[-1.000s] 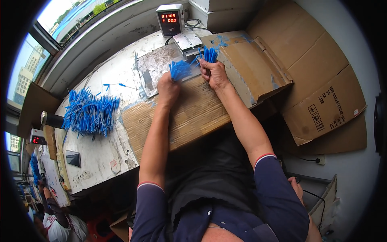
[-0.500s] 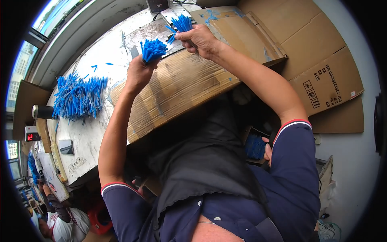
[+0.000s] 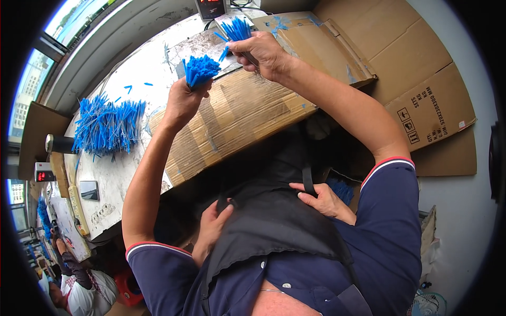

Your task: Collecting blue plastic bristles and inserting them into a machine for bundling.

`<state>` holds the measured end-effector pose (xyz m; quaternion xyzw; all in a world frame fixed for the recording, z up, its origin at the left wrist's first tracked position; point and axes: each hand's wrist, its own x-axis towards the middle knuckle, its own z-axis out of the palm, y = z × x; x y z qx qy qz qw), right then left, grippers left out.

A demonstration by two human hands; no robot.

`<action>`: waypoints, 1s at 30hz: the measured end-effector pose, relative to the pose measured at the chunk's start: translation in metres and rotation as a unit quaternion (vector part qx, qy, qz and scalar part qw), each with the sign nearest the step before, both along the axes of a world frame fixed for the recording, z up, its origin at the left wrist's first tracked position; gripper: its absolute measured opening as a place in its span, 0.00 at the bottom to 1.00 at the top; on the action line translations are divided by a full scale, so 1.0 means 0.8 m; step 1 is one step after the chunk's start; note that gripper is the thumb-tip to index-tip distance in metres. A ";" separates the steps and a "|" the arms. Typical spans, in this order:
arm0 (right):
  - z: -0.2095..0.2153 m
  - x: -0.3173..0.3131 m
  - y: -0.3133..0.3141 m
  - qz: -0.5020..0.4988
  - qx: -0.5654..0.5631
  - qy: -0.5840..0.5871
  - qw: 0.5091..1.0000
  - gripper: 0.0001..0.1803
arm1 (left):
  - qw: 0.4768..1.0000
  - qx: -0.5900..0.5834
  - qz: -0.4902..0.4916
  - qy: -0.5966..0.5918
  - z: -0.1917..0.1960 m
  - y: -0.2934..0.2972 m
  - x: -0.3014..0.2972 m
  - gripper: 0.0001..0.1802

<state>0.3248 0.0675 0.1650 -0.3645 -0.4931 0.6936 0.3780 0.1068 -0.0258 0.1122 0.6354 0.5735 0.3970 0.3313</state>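
My left hand [image 3: 185, 102] is closed round a tight bundle of thin blue strands [image 3: 202, 69], their ends fanning upward above the fist. Up and to the right, my right hand [image 3: 263, 52] grips a second blue bundle [image 3: 235, 29]; a few strands stick out at its left side. The two bundles are apart, both held above the table's cardboard cover [image 3: 232, 116]. At the table's left lies a broad heap of similar blue strands [image 3: 108, 126]. Another person's hands [image 3: 213, 224] come round my sides, and the one on the right touches a strap of my black apron [image 3: 279, 210].
A few loose blue pieces lie on the white table [image 3: 118, 174], with a phone [image 3: 89, 190] near its left edge. A box with a red display [image 3: 211, 7] stands at the back. Large cardboard sheets [image 3: 421, 58] rise at the right. A co-worker [image 3: 87, 289] sits lower left.
The other person's hands have come forward from my sides onto the front of my apron. My own hands keep their grip on both bundles and have barely moved.
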 end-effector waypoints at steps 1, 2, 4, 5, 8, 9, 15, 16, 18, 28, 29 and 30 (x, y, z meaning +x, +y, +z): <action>-0.001 -0.001 -0.001 0.001 -0.002 -0.003 1.000 0.09 | 1.000 -0.012 0.004 -0.012 0.000 -0.002 -0.001 0.11; -0.001 -0.002 -0.002 0.004 -0.004 -0.001 1.000 0.09 | 1.000 -0.013 0.007 -0.010 -0.001 -0.003 0.000 0.11; -0.004 -0.003 -0.003 0.001 -0.006 0.000 1.000 0.09 | 1.000 -0.018 0.013 -0.020 -0.007 -0.005 0.002 0.11; -0.008 -0.003 0.000 0.010 -0.012 0.006 1.000 0.09 | 1.000 -0.019 0.007 -0.023 -0.014 -0.004 0.001 0.11; -0.018 -0.001 0.002 0.009 -0.002 -0.008 1.000 0.09 | 0.999 -0.039 0.002 -0.021 -0.027 -0.002 0.003 0.11; -0.021 -0.002 0.004 0.008 0.001 -0.012 1.000 0.08 | 0.999 -0.046 0.005 -0.023 -0.030 -0.002 0.002 0.11; -0.033 0.002 0.005 0.019 -0.013 -0.033 0.999 0.06 | 0.998 -0.047 0.002 -0.037 -0.032 -0.009 0.006 0.11; -0.034 0.001 0.004 0.019 -0.014 -0.034 0.999 0.06 | 0.998 -0.049 0.002 -0.038 -0.035 -0.009 0.005 0.11; -0.036 -0.001 0.002 0.027 -0.013 -0.030 0.999 0.06 | 0.997 -0.055 0.005 -0.058 -0.042 -0.011 0.004 0.10; -0.053 -0.003 -0.003 0.016 -0.031 -0.005 0.999 0.06 | 0.995 -0.054 0.051 -0.059 -0.057 -0.020 0.017 0.13; -0.054 -0.004 -0.006 0.007 -0.039 -0.003 0.999 0.06 | 0.995 -0.055 0.046 -0.067 -0.061 -0.021 0.017 0.13; -0.055 -0.005 -0.008 -0.003 -0.046 -0.002 0.999 0.06 | 0.995 -0.055 0.040 -0.075 -0.063 -0.022 0.017 0.13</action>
